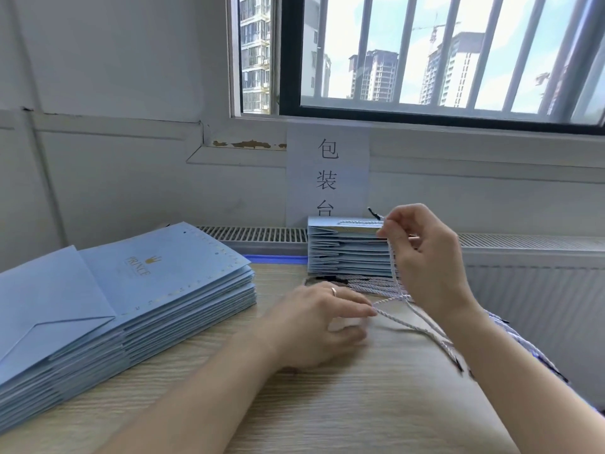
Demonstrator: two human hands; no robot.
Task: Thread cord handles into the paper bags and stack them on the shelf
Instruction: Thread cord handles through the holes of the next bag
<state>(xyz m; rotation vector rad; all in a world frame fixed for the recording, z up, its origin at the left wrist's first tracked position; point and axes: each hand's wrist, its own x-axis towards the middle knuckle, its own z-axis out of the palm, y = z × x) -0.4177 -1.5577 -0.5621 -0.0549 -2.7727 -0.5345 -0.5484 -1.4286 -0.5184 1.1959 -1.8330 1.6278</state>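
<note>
Right hand [422,253]: Held up off the table, thumb and forefinger pinched on one cord [393,267] just below its black tip [373,213].
Left hand [320,319]: Sat lower and nearer the body, fingers stretched to the same cord beneath the right wrist. Looked like a light pinch, though blurred at the thumb.
Cord path: Dropped from the right fingertips, crossed the left fingertips, then trailed off under the right forearm.
Cord bundle [370,285]: Lay on the table [327,404] just beyond the left knuckles and below the right palm.
Bags: Flat blue stack [157,283] well out past the left forearm, untouched. Second stack of bags [343,250] just behind the right fingers, with a cord across its top.
Step, as judged: Singled one cord out of the bundle, short of any threading.
Doing it well: Called for a firm pinch close to the tip with the right and a loose, sliding hold with the left to strip the strand free of its neighbours. Better drawn up slowly than jerked.
Risk: Could have dragged other cords along in a tangle, or frayed the tip.
Shelf: Not made out for certain.
</note>
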